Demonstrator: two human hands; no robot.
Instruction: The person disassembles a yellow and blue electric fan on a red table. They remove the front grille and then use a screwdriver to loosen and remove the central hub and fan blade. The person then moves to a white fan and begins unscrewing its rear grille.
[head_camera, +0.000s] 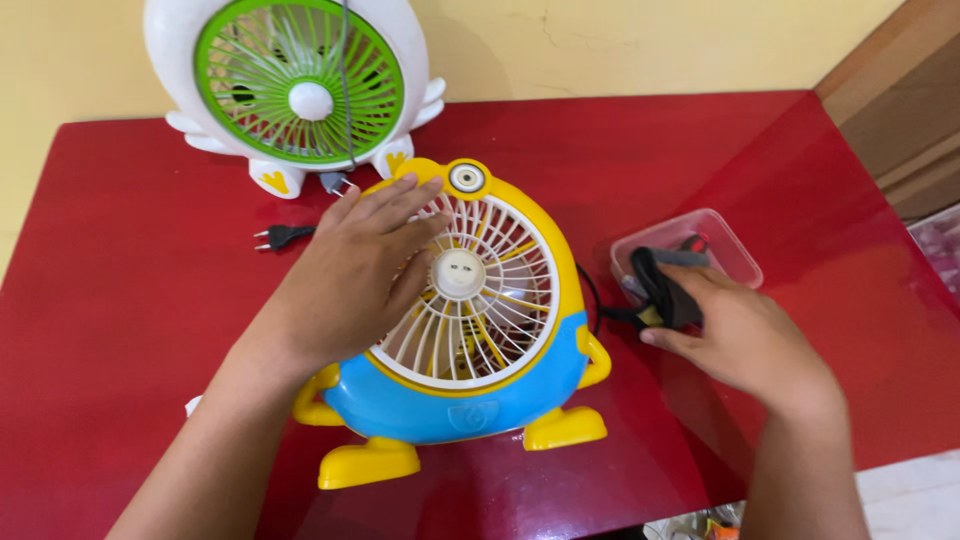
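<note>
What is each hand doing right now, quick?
Left hand: open, lying flat on the yellow and blue fan.
Right hand: closed on a bundled black cord, beside the plastic tub.

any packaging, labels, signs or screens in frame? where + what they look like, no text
Clear plastic container: on the red table, right of the yellow-and-blue fan; rectangular, rounded corners, open top, beside the right hand.
Small embossed emblem: on the fan's blue front; shield-shaped, blue.
No signs or screens.

This is looking like a room in a home: a shiny red table (150, 330) is sitting against a yellow wall (620, 40), holding two small toy-shaped fans (470, 330).
</note>
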